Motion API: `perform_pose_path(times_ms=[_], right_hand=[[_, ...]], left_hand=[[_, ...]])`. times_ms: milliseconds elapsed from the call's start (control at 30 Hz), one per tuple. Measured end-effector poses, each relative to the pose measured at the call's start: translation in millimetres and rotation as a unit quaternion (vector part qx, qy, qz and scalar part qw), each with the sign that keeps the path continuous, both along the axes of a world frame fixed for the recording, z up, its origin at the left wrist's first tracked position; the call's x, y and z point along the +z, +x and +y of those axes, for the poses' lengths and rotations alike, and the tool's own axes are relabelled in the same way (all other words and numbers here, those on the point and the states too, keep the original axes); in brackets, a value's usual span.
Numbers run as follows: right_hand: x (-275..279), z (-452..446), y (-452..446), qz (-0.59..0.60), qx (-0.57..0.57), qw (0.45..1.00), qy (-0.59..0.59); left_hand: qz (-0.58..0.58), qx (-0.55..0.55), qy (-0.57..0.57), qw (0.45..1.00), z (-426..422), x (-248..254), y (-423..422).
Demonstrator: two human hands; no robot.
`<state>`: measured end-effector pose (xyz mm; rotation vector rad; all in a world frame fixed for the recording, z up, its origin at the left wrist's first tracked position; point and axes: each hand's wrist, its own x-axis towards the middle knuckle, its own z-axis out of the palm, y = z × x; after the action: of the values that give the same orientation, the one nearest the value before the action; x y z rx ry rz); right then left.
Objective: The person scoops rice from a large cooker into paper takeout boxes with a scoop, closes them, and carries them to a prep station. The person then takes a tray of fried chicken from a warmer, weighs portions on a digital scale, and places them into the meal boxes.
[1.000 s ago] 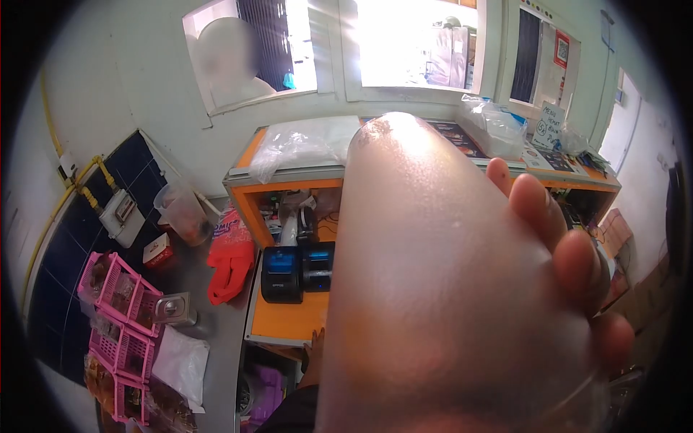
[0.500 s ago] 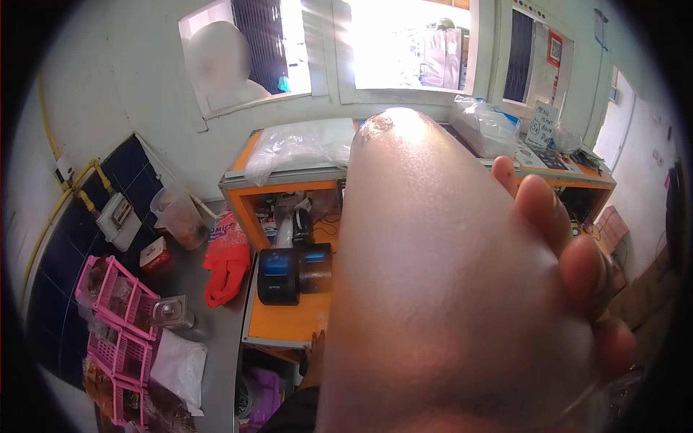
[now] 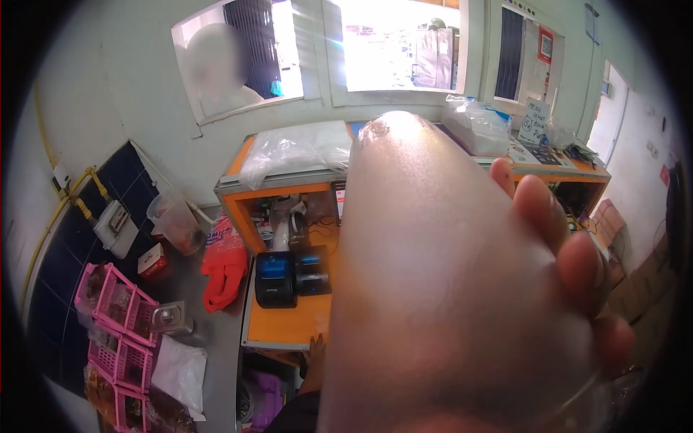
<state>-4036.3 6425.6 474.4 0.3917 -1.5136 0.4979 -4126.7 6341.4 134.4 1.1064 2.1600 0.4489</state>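
A large translucent, frosted plastic cup (image 3: 433,274) fills the middle of the view, very close to the camera. It is tilted, its narrow rounded end pointing up and away; its near end is out of sight. My right hand (image 3: 577,260) is closed round the cup, with several fingers showing along its right side. Lower down, my left hand (image 3: 315,355) rests with fingers stretched out at the front edge of an orange shelf (image 3: 281,330). A dark sleeve covers that arm. Just above this hand, a black printer-like device (image 3: 276,280) stands on the shelf.
Pink baskets (image 3: 119,303), a metal container (image 3: 172,317), a white packet (image 3: 180,372) and a red bag (image 3: 225,267) lie on the left counter. Plastic bags (image 3: 296,148) cover part of the orange cabinet's top. A person (image 3: 216,68) is beyond the left window.
The view has shifted slightly, so the room's things sit a little further left. The cup and my right hand keep nearly the same place in view. My left hand stays at the shelf edge.
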Motion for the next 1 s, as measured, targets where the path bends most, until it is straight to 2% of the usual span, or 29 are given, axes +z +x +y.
perform_pose_path(times_ms=[133,333,567,633,667,733,800,867,1000], right_hand=[[-9,-1,4,-0.009,-0.003,1.0,-0.012],[-30,-12,20,-0.051,-0.01,0.996,-0.067],[-91,-11,47,-0.213,-0.001,0.949,-0.231],[-126,0,31,-0.274,0.03,0.915,-0.295],[-150,7,16,-0.261,0.059,0.914,-0.305],[-197,24,-3,-0.365,0.088,0.872,-0.312],[-253,35,-24,-0.425,0.067,0.825,-0.366],[-312,44,-52,-0.414,0.053,0.814,-0.404],[-393,61,-93,-0.372,0.048,0.847,-0.376]], left_hand=[[-0.033,-0.002,0.069,0.997,-15,-7,32],[-0.099,-0.007,0.183,0.978,-55,-58,27],[-0.138,-0.009,0.246,0.959,-90,-76,33],[-0.135,-0.004,0.257,0.957,-97,-79,31],[-0.129,0.006,0.263,0.956,-101,-79,30],[-0.115,0.062,0.267,0.955,-112,-80,36],[-0.096,0.132,0.26,0.952,-122,-73,51],[-0.065,0.178,0.264,0.946,-130,-64,68],[-0.039,0.261,0.257,0.93,-134,-67,114]])
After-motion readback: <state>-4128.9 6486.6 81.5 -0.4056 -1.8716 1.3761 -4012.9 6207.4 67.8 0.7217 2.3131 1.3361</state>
